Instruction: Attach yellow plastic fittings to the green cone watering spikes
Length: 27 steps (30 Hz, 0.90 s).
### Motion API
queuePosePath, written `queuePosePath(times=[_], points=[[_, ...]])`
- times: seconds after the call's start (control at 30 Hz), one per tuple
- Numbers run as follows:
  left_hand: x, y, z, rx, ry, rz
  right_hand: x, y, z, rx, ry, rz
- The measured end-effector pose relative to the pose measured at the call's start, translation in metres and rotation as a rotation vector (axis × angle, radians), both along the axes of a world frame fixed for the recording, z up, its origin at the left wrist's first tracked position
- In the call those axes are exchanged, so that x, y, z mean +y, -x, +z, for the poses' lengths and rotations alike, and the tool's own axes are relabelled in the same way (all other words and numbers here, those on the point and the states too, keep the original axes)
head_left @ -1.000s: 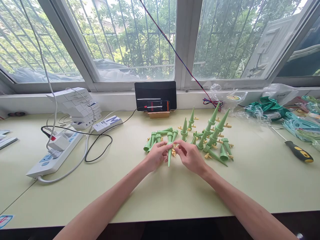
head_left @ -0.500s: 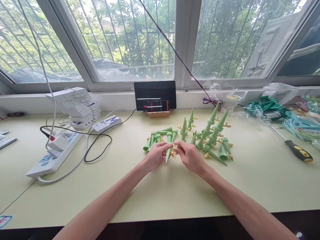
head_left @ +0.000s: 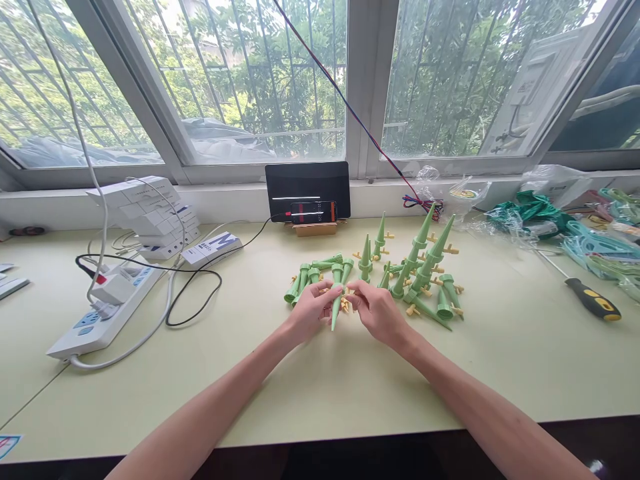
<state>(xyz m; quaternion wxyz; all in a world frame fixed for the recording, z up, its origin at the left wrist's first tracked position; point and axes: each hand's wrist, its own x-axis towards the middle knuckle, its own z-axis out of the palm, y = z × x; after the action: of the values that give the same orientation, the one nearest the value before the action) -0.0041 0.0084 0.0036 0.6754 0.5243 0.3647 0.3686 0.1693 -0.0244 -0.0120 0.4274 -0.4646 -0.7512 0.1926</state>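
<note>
A green plant watering spike (head_left: 335, 315) points down toward me, pinched between the thumb and fingers of my left hand (head_left: 311, 308). Close against its side, my right hand (head_left: 379, 312) has thumb and forefinger pressed together; whatever they pinch is too small to make out. Small yellow valves (head_left: 345, 305) lie on the table behind the held spike. Several loose green spikes (head_left: 303, 275) lie just beyond my left hand. Past my right hand, green spikes with yellow valves fitted (head_left: 429, 261) stand upright, some stacked in one another, and others lie on their sides.
A phone (head_left: 314, 213) leans on a black tablet (head_left: 307, 181) at the back. On the left are a power strip (head_left: 107, 320), a black cable, a white box (head_left: 212, 249) and stacked white boxes (head_left: 157, 217). A screwdriver (head_left: 593, 298) and plastic bags (head_left: 530, 215) lie right.
The camera view has shifted slightly. Both hands stay together at the green spike, whose tip now points a little lower; the grip looks the same.
</note>
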Motion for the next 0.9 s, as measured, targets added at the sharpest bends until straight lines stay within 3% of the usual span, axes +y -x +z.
queuePosePath(times=[0.37,0.67,0.9], points=[[-0.002,0.001,0.002,0.032,-0.061,0.003,-0.002,0.002,0.005,0.062,0.101,0.039],[-0.005,0.000,0.006,0.063,-0.130,-0.005,0.000,0.002,0.003,0.025,0.081,-0.003],[-0.006,0.000,0.006,0.134,-0.267,-0.055,-0.001,0.002,0.014,0.144,0.316,0.052]])
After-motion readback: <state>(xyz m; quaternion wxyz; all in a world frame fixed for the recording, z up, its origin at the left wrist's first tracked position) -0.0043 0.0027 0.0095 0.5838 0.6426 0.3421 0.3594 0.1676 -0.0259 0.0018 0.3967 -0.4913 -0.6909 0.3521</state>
